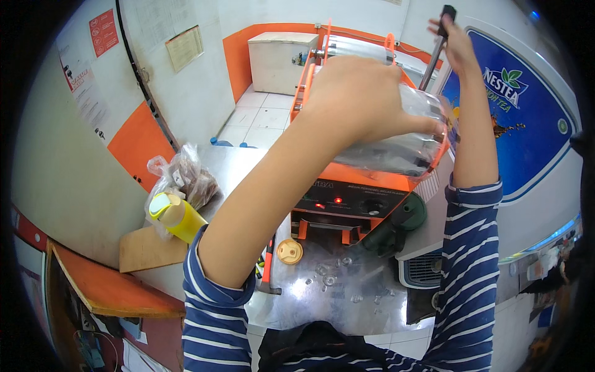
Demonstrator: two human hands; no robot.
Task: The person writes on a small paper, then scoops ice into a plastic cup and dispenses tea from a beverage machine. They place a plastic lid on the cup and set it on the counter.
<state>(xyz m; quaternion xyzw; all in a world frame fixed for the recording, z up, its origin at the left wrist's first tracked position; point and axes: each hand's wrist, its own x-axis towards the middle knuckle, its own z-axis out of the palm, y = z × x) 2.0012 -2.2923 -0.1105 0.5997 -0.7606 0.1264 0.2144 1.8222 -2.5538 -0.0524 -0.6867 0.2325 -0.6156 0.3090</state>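
An orange cup-sealing machine point(358, 179) stands on a steel table, with a red light lit on its black control panel point(346, 197). My left hand point(358, 95) lies over the clear plastic film roll point(390, 151) on top. Its thumb presses the roll's right end, while the other fingers are hidden behind the hand. At the upper right, my right hand point(458, 44) is around the black grip of the metal lever point(433, 63), its fingers partly spread. In front of the machine, the cup holder opening point(327, 221) is in shadow.
A round cream lid point(289, 251), a hammer point(268, 269) and water drops lie on the steel table point(344, 302). Left are a yellow bottle point(181, 218) and plastic bags point(190, 174). A dark green container point(411, 211) stands beside the machine. A blue refrigerator point(516, 116) borders the right.
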